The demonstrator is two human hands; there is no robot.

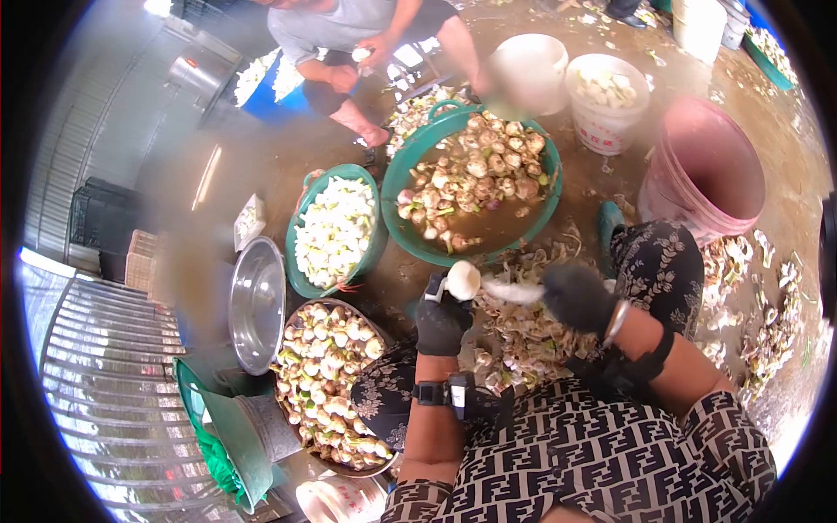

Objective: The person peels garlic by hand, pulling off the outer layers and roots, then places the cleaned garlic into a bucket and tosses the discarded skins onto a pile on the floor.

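Note:
My left hand (443, 324), in a dark glove, grips a round white garlic bulb (463, 281) between its fingertips. A pale band shows at one of its fingers. To the right, my right hand (577, 299), gloved too and blurred, is closed. A smeared white strip (513, 290) runs from it toward the bulb; I cannot tell whether this is skin or a blade. Under both hands, a heap of garlic peelings (532, 336) covers the floor between my knees. Just beyond them, a green tub (403, 228) holds muddy unpeeled bulbs in brown water.
A smaller green basin (297, 277) holds whitish trimmed bulbs. Near my left knee is a pan of bulbs (327, 375), beside a steel bowl (259, 305). At right stand a pink bucket (706, 174) and white buckets (602, 126). Another person (349, 44) sits opposite, hands on a bulb.

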